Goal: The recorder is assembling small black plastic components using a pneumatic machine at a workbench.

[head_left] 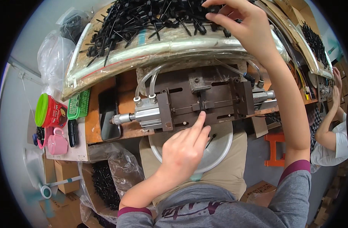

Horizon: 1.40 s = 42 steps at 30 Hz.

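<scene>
My left hand (pixel 184 149) reaches up over the lap with its index finger stretched out. That fingertip touches or nearly touches a slim black part (pixel 202 102) in the middle of a dark metal fixture (pixel 219 108). The other fingers bend loosely, and I see nothing held in them. My right hand (pixel 250 28) is at the far edge of the bench, over a heap of thin black pin-like parts (pixel 143 22). Its thumb and fingers are apart, with nothing visible between them. A white mesh basket (pixel 219 152) sits on my lap, partly hidden by my left hand.
Air cylinders (pixel 147 117) with clear hoses (pixel 154 78) flank the fixture. A phone (pixel 108 114), green basket (pixel 78 104), red tub (pixel 56 114) and pink mug (pixel 58 142) stand left. Below is a plastic-lined box (pixel 105 186); right, an orange stool (pixel 273 150) and another person (pixel 330 140).
</scene>
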Each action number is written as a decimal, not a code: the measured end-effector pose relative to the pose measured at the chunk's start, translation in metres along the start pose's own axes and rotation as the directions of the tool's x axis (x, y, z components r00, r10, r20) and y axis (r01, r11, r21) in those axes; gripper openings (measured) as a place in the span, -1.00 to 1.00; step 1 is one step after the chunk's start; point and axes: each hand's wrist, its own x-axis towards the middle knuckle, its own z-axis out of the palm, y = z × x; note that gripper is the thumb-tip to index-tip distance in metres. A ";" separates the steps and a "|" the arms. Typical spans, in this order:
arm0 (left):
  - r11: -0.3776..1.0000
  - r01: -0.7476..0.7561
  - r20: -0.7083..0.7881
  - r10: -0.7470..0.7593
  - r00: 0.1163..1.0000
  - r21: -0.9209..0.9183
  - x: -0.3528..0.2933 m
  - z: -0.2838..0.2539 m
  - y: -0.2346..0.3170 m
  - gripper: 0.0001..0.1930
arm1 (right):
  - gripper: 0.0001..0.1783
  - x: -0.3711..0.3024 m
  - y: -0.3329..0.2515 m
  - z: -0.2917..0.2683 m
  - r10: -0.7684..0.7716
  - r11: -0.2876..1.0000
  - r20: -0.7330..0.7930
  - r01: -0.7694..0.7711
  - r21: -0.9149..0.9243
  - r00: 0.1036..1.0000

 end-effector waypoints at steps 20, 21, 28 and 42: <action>0.988 -0.058 -0.070 0.048 0.996 -0.143 0.083 -0.031 -0.021 -0.79 | -0.64 -0.170 -0.009 0.018 -0.138 0.979 0.079 0.148 -0.138 0.987; 0.988 -0.075 -0.177 0.050 0.983 -0.135 0.103 -0.031 -0.029 -0.84 | -0.65 -0.181 -0.009 0.026 -0.103 0.981 0.100 0.118 -0.155 0.990; 0.982 -0.135 -0.251 0.164 0.954 0.129 0.211 0.005 -0.056 -0.83 | -0.74 -0.195 -0.009 0.061 -0.144 0.930 0.249 0.217 -0.296 0.958; 0.733 0.231 0.104 -0.215 0.971 -0.640 0.159 -0.054 -0.061 -0.68 | -0.68 -0.143 -0.003 0.022 -0.068 0.996 0.180 0.077 -0.046 0.981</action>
